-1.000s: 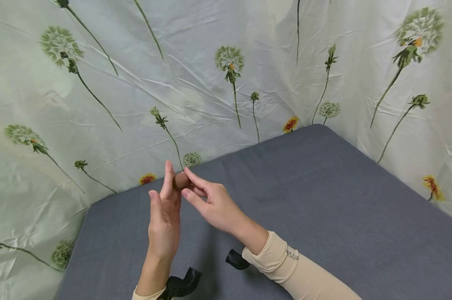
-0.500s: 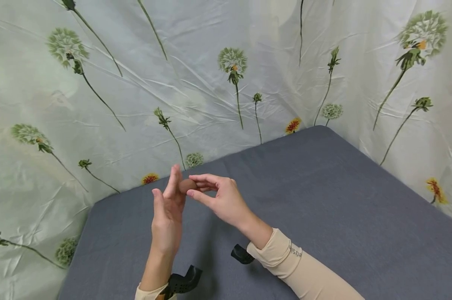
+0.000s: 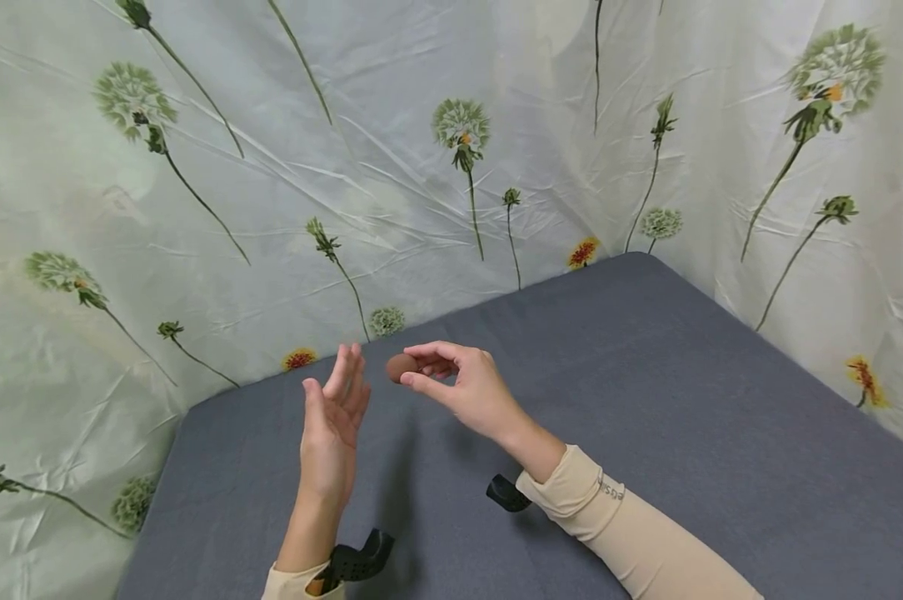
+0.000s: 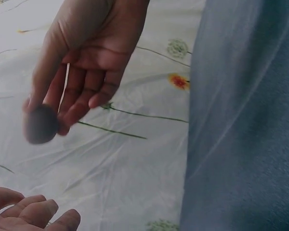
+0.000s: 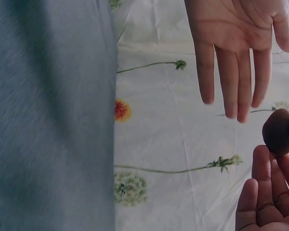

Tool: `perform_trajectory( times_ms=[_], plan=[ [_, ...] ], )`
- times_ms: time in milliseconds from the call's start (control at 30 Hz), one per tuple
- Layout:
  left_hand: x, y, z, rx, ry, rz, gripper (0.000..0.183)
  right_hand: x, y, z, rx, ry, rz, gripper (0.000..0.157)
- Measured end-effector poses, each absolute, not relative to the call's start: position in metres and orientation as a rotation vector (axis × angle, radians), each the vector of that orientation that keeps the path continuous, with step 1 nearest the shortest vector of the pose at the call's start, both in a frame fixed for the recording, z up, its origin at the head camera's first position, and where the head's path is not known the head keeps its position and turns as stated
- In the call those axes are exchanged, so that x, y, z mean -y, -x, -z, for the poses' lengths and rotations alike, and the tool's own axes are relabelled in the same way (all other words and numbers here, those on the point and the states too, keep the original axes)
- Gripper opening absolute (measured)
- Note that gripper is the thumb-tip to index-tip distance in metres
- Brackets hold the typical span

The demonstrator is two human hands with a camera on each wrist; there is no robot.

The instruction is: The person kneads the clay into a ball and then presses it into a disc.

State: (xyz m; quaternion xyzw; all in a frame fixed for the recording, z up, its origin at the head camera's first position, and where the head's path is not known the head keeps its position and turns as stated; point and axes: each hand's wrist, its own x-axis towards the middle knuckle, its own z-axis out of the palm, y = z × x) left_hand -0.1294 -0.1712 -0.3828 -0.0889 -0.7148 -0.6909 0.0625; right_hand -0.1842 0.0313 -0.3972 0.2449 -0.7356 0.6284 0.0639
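My right hand pinches a small, smooth, brown ball between thumb and fingertips, held up above the table. Its shape is a little uneven in the right wrist view, where the ball sits at the right edge. To the left, my left hand is raised with fingers extended and the palm turned towards the ball. A gap separates the left fingers from the ball. The left wrist view has the ball in the right hand's fingers, with part of my left hand in the lower left corner.
A grey cloth-covered table lies beneath both hands. Behind and beside it hangs a pale curtain printed with dandelions. Black curved mounts are worn at both wrists, below beige sleeves.
My right hand has moved right, drawing the brown ball off the left hand's fingers. The left hand stays nearly in place, fingers still extended.
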Motion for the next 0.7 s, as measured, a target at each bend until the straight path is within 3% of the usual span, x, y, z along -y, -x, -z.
perform_trajectory(
  times_ms=[700],
  plan=[
    [0.193, 0.127, 0.416, 2.317, 0.195, 1.973, 0.066, -0.08, 0.193, 0.422, 2.363, -0.739, -1.788, 0.037]
  ],
)
